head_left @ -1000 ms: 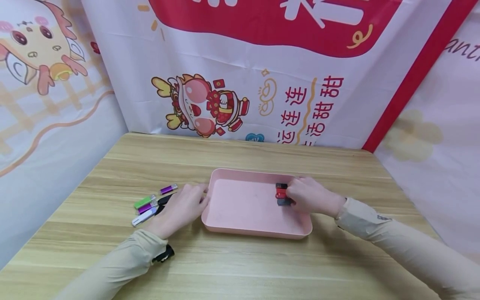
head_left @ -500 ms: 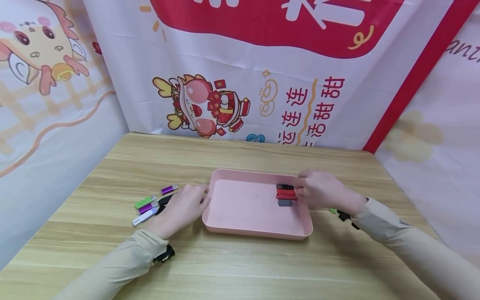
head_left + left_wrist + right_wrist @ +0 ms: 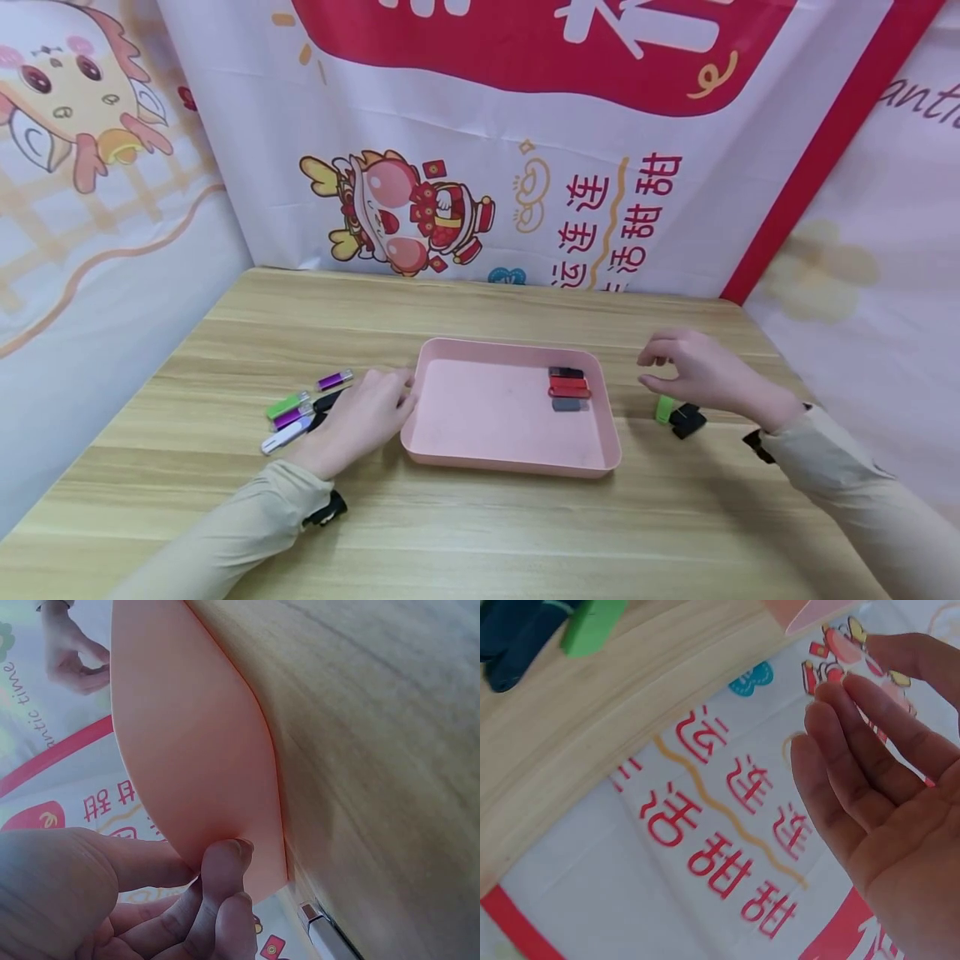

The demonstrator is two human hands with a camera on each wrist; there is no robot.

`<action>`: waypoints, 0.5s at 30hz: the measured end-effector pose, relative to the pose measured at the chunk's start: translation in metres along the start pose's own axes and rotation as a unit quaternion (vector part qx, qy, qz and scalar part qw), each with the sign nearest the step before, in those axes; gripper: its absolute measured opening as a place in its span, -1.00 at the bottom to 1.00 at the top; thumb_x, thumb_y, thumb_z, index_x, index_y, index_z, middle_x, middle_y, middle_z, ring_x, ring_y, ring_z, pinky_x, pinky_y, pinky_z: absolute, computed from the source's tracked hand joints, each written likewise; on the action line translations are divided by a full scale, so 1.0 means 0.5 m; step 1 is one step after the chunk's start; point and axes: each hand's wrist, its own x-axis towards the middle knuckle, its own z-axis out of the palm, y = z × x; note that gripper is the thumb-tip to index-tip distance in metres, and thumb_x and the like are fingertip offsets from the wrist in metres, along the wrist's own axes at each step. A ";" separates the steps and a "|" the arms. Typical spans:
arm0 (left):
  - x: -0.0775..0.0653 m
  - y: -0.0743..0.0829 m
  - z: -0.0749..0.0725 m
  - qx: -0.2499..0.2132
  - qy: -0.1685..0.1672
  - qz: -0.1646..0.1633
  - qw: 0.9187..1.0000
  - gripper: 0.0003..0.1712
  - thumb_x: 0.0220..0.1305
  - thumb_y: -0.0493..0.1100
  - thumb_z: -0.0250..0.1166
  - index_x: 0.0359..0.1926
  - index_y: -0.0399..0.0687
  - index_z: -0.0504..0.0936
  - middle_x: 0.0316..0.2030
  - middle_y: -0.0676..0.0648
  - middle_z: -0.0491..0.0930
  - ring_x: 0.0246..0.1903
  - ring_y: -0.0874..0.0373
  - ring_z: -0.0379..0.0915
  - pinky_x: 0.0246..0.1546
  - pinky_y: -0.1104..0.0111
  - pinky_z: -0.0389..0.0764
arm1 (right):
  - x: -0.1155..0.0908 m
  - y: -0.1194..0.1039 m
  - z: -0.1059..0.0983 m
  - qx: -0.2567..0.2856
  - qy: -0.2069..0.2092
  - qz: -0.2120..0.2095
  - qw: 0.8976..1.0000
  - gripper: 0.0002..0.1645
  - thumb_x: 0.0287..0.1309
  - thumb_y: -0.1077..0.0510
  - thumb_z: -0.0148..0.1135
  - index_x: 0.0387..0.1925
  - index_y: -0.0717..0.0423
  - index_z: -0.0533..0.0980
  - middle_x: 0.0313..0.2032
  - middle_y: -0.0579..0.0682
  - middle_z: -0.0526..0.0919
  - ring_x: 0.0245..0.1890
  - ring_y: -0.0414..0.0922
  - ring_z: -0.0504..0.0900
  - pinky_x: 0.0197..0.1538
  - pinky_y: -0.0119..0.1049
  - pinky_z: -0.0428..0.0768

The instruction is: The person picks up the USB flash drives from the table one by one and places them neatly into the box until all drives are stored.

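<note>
At the left end of the pink tray [image 3: 480, 465], my left hand [image 3: 367, 417] holds its edge, with fingertips against the outer wall [image 3: 202, 735] close to the rim. Inside the tray near its right end lie a black USB flash drive [image 3: 566, 372], a red one [image 3: 568, 388] and a grey one [image 3: 567, 405]. My right hand [image 3: 693, 375] is raised beyond the tray's right side, thumb and fingers apart, holding nothing. Below it on the table are a green USB flash drive [image 3: 664, 409] and several black ones [image 3: 687, 420].
Left of the tray lie a purple USB drive [image 3: 334, 380], a green one [image 3: 288, 405], a white one [image 3: 287, 436] and others partly hidden by my left hand. The wooden table [image 3: 480, 533] meets a printed cloth backdrop [image 3: 487, 117] behind.
My right hand has let go of the red flash drive, leaving it between the black and grey ones, and moved right out of the tray. The left hand stays at the tray.
</note>
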 end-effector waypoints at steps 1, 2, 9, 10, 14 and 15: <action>0.000 0.000 0.000 0.002 0.002 0.001 1.000 -0.85 0.38 -0.22 0.20 -0.16 -0.21 0.63 -0.74 0.10 0.32 -0.75 0.28 0.26 -0.75 0.38 0.26 | -0.006 0.003 -0.001 0.007 0.000 0.000 1.000 -0.81 -0.06 0.18 0.54 -0.36 0.01 0.66 -0.38 -0.13 0.61 -0.41 -0.25 0.55 -0.32 -0.23 0.60; 0.000 0.000 0.000 0.004 0.004 0.002 1.000 -0.85 0.38 -0.22 0.20 -0.16 -0.20 0.63 -0.74 0.11 0.32 -0.75 0.28 0.25 -0.75 0.38 0.26 | -0.011 0.006 -0.002 0.013 -0.001 0.000 1.000 -0.81 -0.06 0.18 0.53 -0.37 -0.01 0.66 -0.38 -0.14 0.61 -0.42 -0.26 0.55 -0.33 -0.24 0.60; -0.001 0.002 -0.001 0.004 0.004 0.001 1.000 -0.84 0.38 -0.22 0.20 -0.15 -0.21 0.63 -0.74 0.10 0.32 -0.74 0.28 0.25 -0.74 0.38 0.26 | -0.059 0.037 0.003 0.041 0.014 -0.024 0.999 -0.77 -0.12 0.21 0.56 -0.37 -0.01 0.65 -0.38 -0.20 0.61 -0.40 -0.21 0.59 -0.33 -0.17 0.61; -0.002 0.003 -0.001 0.003 0.004 0.001 1.000 -0.84 0.38 -0.22 0.20 -0.15 -0.21 0.63 -0.74 0.10 0.32 -0.74 0.28 0.26 -0.74 0.38 0.27 | -0.067 0.042 0.005 0.042 0.020 -0.026 0.999 -0.75 -0.13 0.22 0.56 -0.37 0.00 0.65 -0.37 -0.21 0.61 -0.40 -0.21 0.59 -0.33 -0.18 0.61; -0.002 0.002 -0.001 0.003 0.003 0.001 1.000 -0.84 0.38 -0.21 0.19 -0.15 -0.20 0.63 -0.73 0.10 0.33 -0.73 0.27 0.26 -0.73 0.37 0.28 | -0.100 0.054 0.008 0.053 0.038 -0.014 0.998 -0.73 -0.16 0.23 0.57 -0.39 -0.05 0.64 -0.38 -0.24 0.62 -0.41 -0.30 0.57 -0.35 -0.21 0.61; -0.003 0.002 0.000 0.002 0.003 0.000 1.000 -0.84 0.38 -0.21 0.19 -0.15 -0.21 0.63 -0.73 0.10 0.33 -0.73 0.27 0.26 -0.73 0.37 0.28 | -0.107 0.058 0.008 0.057 0.040 -0.010 0.998 -0.72 -0.17 0.24 0.58 -0.39 -0.06 0.64 -0.38 -0.27 0.62 -0.41 -0.32 0.57 -0.35 -0.22 0.61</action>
